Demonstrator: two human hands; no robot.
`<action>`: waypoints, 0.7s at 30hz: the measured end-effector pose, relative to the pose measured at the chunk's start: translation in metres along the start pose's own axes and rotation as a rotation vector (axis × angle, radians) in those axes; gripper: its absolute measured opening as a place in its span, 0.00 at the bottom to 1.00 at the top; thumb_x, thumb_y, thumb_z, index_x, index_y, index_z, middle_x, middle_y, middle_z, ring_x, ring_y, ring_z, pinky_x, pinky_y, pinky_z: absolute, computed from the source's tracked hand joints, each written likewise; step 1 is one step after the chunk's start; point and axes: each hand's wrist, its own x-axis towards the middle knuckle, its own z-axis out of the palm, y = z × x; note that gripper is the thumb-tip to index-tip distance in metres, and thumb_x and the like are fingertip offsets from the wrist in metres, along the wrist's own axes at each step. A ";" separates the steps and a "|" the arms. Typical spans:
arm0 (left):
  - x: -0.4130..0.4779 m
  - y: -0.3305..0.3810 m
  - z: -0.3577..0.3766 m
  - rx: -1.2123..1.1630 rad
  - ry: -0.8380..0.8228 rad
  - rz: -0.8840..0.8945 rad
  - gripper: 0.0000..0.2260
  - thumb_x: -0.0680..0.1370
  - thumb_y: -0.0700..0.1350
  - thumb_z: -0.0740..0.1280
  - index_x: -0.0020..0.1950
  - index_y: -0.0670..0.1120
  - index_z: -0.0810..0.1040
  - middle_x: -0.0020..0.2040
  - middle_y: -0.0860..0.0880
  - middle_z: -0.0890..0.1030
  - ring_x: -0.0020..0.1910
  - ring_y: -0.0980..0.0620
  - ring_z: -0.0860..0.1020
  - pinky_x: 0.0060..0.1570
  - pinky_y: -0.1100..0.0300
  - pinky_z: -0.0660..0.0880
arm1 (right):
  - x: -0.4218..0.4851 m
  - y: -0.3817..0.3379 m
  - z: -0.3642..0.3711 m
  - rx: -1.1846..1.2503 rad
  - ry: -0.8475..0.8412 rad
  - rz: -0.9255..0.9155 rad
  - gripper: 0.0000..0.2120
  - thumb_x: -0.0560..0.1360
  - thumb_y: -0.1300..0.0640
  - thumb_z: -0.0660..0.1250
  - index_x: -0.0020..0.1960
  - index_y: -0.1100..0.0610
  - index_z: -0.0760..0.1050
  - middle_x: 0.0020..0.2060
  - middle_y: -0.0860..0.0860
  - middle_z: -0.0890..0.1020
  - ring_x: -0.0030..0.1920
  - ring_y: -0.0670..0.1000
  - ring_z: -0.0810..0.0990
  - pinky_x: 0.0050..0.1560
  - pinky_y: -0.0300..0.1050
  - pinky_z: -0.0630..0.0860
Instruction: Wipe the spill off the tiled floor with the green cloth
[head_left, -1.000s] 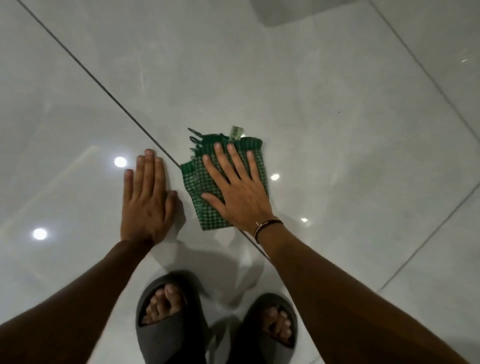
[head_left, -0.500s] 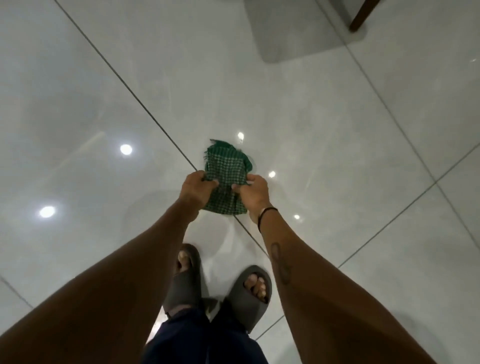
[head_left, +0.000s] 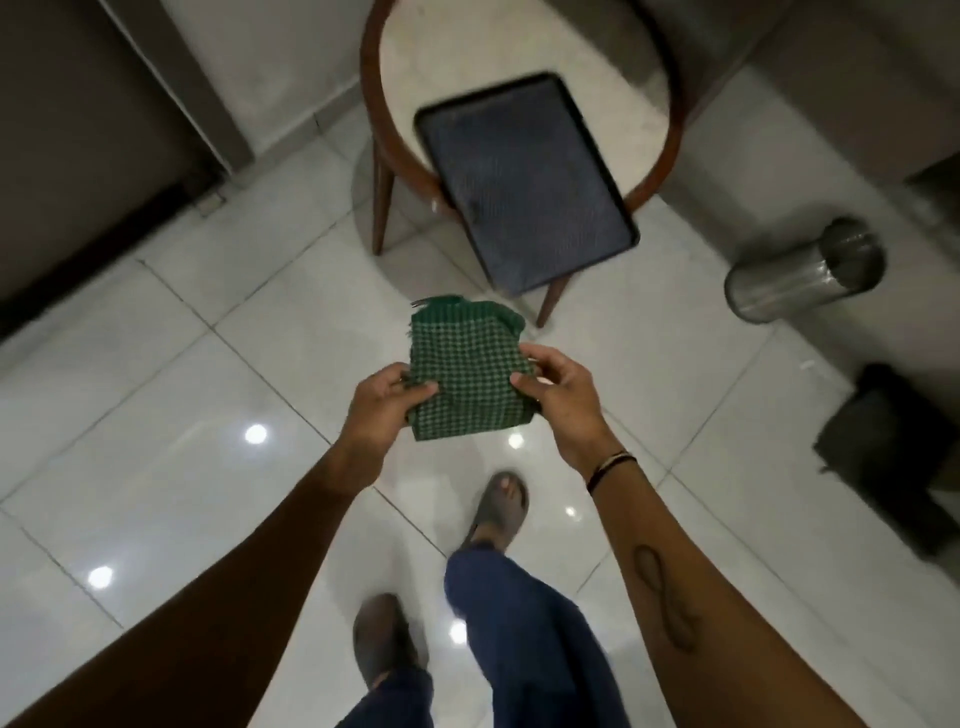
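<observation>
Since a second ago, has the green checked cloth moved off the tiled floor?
Yes. The green checked cloth is up off the glossy tiled floor, where it lay flat, held between the left hand and right hand.

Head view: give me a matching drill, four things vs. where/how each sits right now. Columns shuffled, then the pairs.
Things:
1. green cloth
2. dark tray
3. metal bin
4. left hand

States:
A. lying on the round table, one corner past the rim
B. standing on the floor at the right
C. held folded in the air between both hands
D. pinching the cloth's left edge

Pairs: 1-C, 2-A, 3-B, 4-D
</observation>
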 end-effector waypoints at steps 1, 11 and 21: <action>0.009 0.029 0.006 0.023 0.003 0.038 0.04 0.83 0.38 0.72 0.54 0.46 0.84 0.54 0.48 0.89 0.53 0.50 0.88 0.51 0.62 0.86 | 0.015 -0.026 -0.005 0.013 0.006 -0.047 0.20 0.80 0.75 0.70 0.70 0.64 0.81 0.57 0.56 0.84 0.60 0.56 0.83 0.67 0.57 0.83; 0.180 0.145 0.098 0.360 0.199 0.154 0.12 0.84 0.45 0.70 0.62 0.40 0.88 0.59 0.42 0.90 0.60 0.41 0.87 0.66 0.45 0.83 | 0.233 -0.127 -0.040 -0.265 0.054 -0.217 0.21 0.83 0.74 0.66 0.75 0.64 0.78 0.66 0.56 0.84 0.66 0.54 0.83 0.69 0.42 0.83; 0.183 0.141 0.116 0.836 0.316 0.292 0.22 0.87 0.51 0.67 0.78 0.42 0.76 0.68 0.39 0.83 0.66 0.39 0.82 0.64 0.45 0.82 | 0.243 -0.141 -0.067 -0.987 -0.188 -0.511 0.34 0.84 0.57 0.72 0.86 0.58 0.62 0.82 0.58 0.72 0.81 0.61 0.71 0.85 0.60 0.67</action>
